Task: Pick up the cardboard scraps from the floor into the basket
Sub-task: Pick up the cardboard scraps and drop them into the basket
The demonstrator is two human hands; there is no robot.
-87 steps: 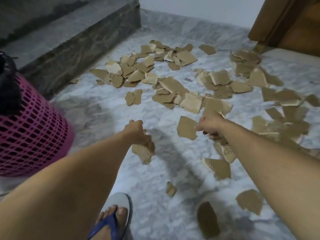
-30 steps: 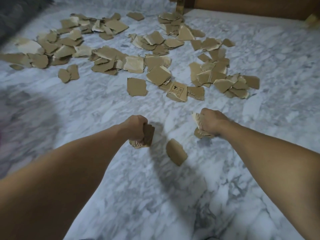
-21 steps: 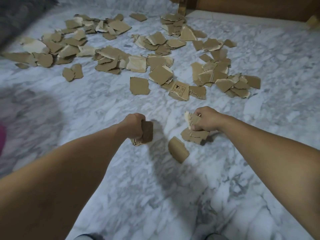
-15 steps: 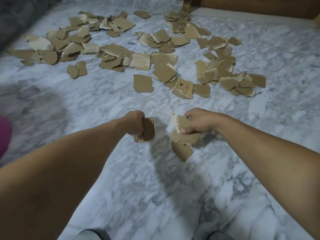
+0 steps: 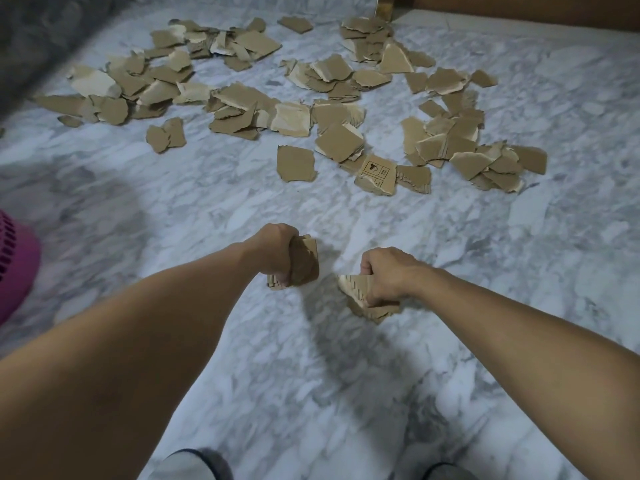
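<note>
My left hand [image 5: 275, 252] grips a small stack of brown cardboard scraps [image 5: 303, 261] above the marble floor. To its right, my right hand [image 5: 388, 271] grips another bunch of scraps [image 5: 356, 292], which hang below the fist. Several more torn cardboard scraps [image 5: 294, 164] lie spread over the floor farther away, in loose piles from left to right. One of them bears a printed black symbol [image 5: 375, 174]. A sliver of the pink plastic basket [image 5: 15, 265] shows at the left edge, well left of both hands.
The floor [image 5: 207, 209] is white and grey marble. A dark stone step [image 5: 41, 36] runs along the far left. Brown wooden furniture [image 5: 519, 8] stands at the far right, with a leg [image 5: 384, 5] among the scraps. Sandal tips [image 5: 194, 465] show at the bottom edge.
The loose scrap that lay between my hands has been gathered into my right hand's bunch. The view has swung left and the basket edge has come into sight.
</note>
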